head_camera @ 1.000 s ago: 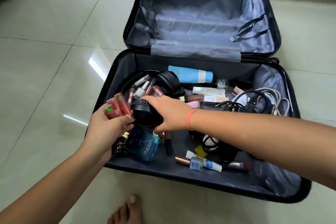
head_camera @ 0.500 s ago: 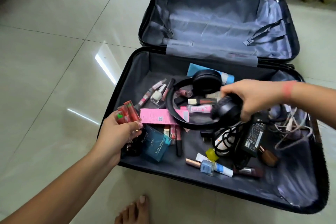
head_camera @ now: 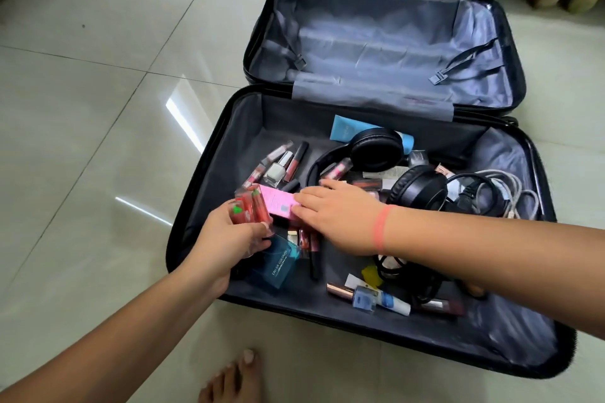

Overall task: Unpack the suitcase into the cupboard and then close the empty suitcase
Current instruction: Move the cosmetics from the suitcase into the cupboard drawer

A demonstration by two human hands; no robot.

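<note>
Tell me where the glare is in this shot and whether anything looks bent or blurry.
Head view: bright glare streaks lie on the floor tiles left of the suitcase; the wide lens bows the suitcase's edges; the left hand gripping red tubes and the right hand on the pink box show little motion blur.

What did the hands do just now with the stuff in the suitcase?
The right hand moved the headphones rightward, let them go, and now touches the pink box. The left hand still holds the red tubes; the suitcase stays open.
</note>
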